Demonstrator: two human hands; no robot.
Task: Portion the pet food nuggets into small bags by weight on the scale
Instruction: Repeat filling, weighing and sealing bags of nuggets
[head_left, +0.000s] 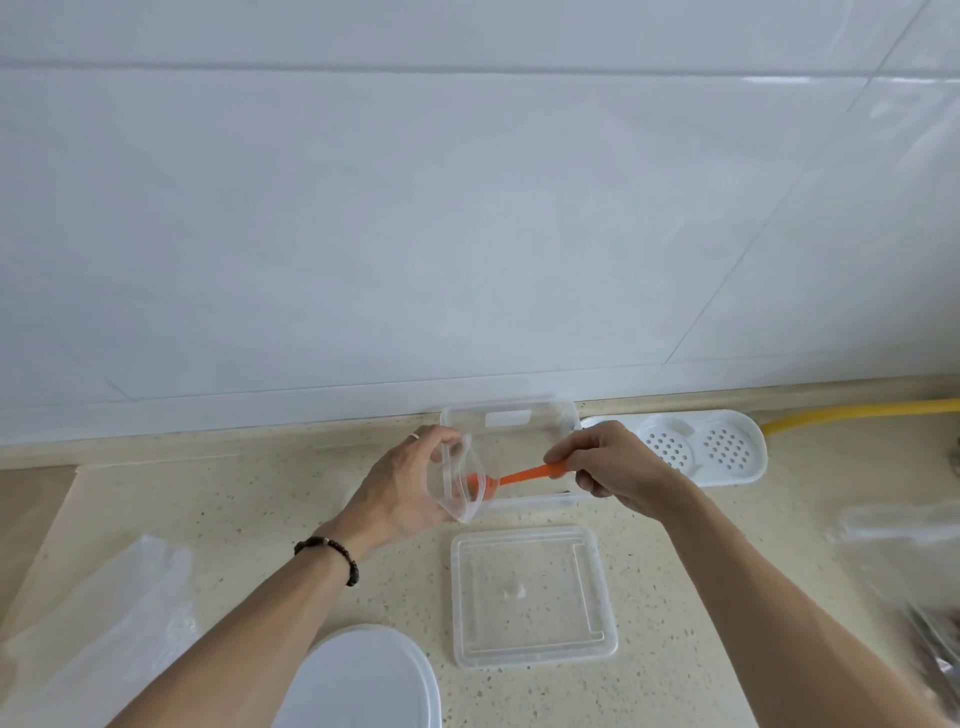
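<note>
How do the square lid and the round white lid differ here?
The square lid is clear, with raised ridges, and fully in view; the round white lid is opaque, smooth, and partly hidden by the left forearm and the frame's bottom edge. The square one lies right of the round one. Both lie flat on the counter, untouched.

wall: big glossy white tiles (467, 208) faced us, thin grout lines
counter: we had speckled beige stone (260, 499)
light: soft, even daylight
</note>
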